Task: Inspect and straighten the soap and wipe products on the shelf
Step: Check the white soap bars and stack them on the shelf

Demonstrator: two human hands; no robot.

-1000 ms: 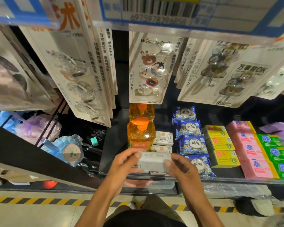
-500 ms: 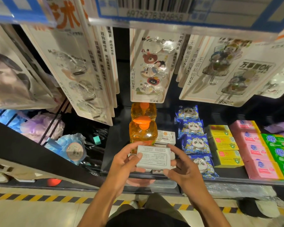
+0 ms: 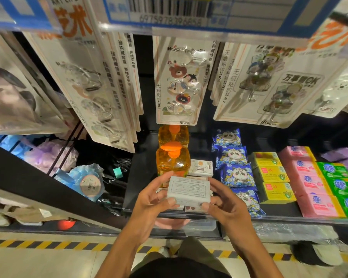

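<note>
Yellow-and-black hazard tape crosses the floor nearest to me, just short of the foot of the shelving. Above it I see both hands clamped on one white soap box. My left hand takes its left end and my right hand its right end, thumbs on the near edge and fingers curled over the far edge. The box is held roughly level over the front lip of the shelf, with a face of small print turned up; the print is too fine for me to read.

Just past my fingers stands an orange pump bottle, with a second bottle right behind it. More white soap boxes lie beside the front bottle on its right. Next to the right runs a column of blue panda wipe packs, overlapping front to back. After that come yellow soap boxes, pink soap bars and green soap bars in rows. Off to the left, in another bay, sits a blue bath puff.

Farther up, cards of clear adhesive hooks hang over the shelf, and a barcode price label runs along the top.
</note>
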